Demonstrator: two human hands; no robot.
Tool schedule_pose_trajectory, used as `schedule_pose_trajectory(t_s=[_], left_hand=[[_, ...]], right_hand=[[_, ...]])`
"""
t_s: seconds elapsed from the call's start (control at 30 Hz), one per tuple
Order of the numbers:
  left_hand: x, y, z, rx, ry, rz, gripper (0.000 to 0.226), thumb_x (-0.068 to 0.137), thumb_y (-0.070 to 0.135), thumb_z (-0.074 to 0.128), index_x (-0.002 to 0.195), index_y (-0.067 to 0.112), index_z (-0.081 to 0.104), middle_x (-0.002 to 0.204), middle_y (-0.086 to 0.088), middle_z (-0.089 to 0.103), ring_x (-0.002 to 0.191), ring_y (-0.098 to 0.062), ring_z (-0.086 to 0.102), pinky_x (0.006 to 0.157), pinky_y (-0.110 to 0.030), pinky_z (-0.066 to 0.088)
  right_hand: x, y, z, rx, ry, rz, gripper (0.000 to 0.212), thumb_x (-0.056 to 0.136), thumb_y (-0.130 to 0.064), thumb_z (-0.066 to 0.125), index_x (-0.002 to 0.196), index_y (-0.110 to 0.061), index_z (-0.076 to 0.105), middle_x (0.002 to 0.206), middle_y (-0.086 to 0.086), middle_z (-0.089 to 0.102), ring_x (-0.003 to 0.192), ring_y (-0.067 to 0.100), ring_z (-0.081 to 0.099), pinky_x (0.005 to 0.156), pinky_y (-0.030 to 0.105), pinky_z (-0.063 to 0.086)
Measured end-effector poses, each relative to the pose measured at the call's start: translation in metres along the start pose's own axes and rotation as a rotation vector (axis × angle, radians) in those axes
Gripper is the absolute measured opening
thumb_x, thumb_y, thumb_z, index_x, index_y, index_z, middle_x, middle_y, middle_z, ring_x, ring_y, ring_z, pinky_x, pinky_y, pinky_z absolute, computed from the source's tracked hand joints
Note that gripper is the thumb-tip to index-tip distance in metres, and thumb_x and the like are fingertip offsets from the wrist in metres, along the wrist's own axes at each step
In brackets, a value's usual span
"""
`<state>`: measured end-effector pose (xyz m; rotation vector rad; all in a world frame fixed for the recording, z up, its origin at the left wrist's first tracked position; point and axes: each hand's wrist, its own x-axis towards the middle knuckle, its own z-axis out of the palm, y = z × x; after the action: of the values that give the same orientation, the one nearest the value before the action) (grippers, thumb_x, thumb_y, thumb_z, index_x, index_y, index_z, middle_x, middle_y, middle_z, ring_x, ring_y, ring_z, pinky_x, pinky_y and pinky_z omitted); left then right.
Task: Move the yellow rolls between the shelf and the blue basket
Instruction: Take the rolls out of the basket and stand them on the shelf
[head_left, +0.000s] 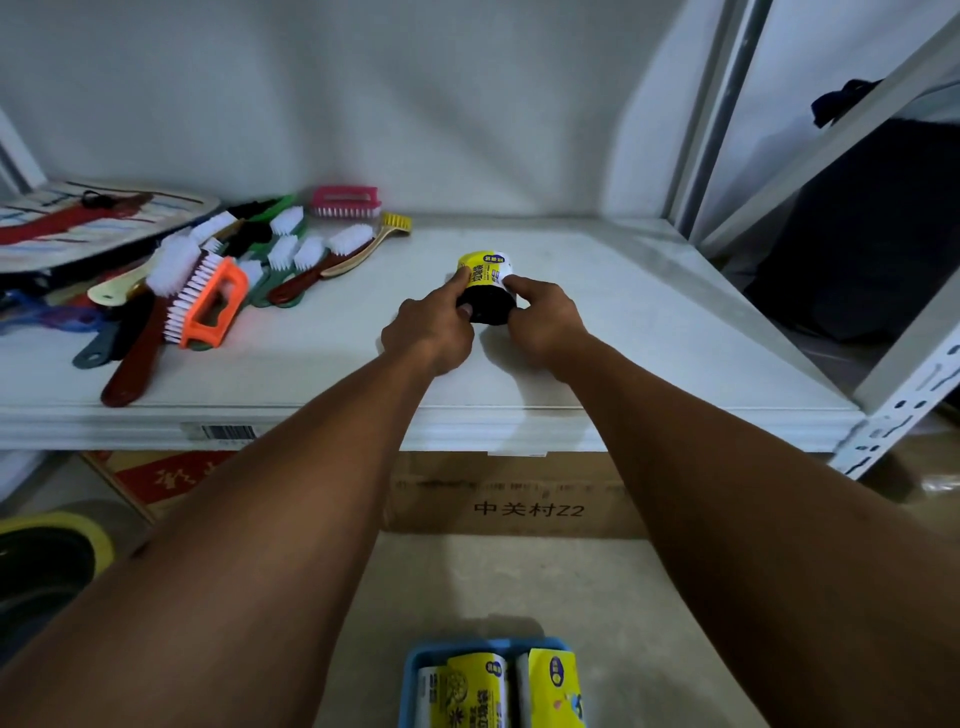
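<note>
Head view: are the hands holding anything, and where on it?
Yes, one yellow roll, at the shelf. The left hand grips its left side, the right hand its right side, near the dark end.

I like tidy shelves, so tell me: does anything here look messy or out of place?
Only the brushes at the left of the shelf: they lie heaped, crossing at all angles. The yellow roll, gripped by the left hand and right hand, looks intact.

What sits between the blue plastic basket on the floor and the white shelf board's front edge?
Head view: bare pale floor, then a brown cardboard box tucked under the white shelf board. Nothing else lies ahead of the blue plastic basket.
</note>
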<state>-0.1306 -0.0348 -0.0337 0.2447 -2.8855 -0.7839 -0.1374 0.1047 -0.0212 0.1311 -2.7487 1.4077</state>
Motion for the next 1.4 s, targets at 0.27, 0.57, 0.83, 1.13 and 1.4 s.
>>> schedule_pose_trajectory(t_s=[0.27,0.57,0.83,1.13,1.4], left_hand=[[-0.063,0.005,-0.004,-0.142,0.274,0.236,0.056,0.098,0.029,0.045,0.151,0.030,0.026,0.150,-0.011,0.034,0.133,-0.033,0.038,0.104,-0.049,0.038],[-0.256,-0.098,0.082,-0.187,0.079,0.406,0.042,0.092,0.031,0.056,0.132,0.017,0.053,0.117,-0.001,0.062,0.101,-0.019,0.061,0.080,-0.037,0.052],[-0.276,-0.185,0.197,0.207,-0.670,0.108,0.130,0.063,0.053,0.082,0.154,0.018,-0.005,0.163,-0.006,0.006,0.147,-0.028,0.017,0.112,-0.050,0.030],[-0.256,-0.169,0.188,0.101,-0.541,0.200,0.108,0.058,0.047,0.083,0.148,0.020,0.029,0.146,-0.004,0.042,0.130,-0.030,0.046,0.102,-0.047,0.042],[-0.242,-0.081,0.069,-0.042,-0.547,0.456,0.111,0.049,0.062,0.082,0.141,0.038,0.025,0.129,0.015,0.033,0.114,-0.009,0.051,0.097,-0.028,0.046]], right_hand=[[-0.056,-0.002,-0.001,0.022,0.208,-0.149,0.060,0.088,-0.016,0.055,0.144,-0.009,0.036,0.148,0.008,0.040,0.134,0.023,0.041,0.112,0.034,0.033],[-0.253,0.128,0.058,-0.112,0.006,-0.203,0.030,0.076,-0.017,0.063,0.106,-0.017,0.062,0.104,0.001,0.067,0.092,0.018,0.064,0.079,0.037,0.054],[-0.269,0.245,0.148,-0.594,-0.572,-0.060,0.110,0.056,-0.062,0.070,0.147,-0.018,0.027,0.151,0.003,0.033,0.148,0.032,0.009,0.119,0.049,0.017],[-0.247,0.232,0.146,-0.388,-0.490,-0.191,0.091,0.055,-0.047,0.082,0.134,-0.018,0.048,0.130,0.004,0.057,0.133,0.028,0.043,0.112,0.039,0.031],[-0.244,0.145,0.016,-0.010,-0.500,-0.102,0.094,0.047,-0.033,0.093,0.128,-0.039,0.046,0.122,-0.021,0.058,0.113,-0.002,0.056,0.099,0.020,0.044]])
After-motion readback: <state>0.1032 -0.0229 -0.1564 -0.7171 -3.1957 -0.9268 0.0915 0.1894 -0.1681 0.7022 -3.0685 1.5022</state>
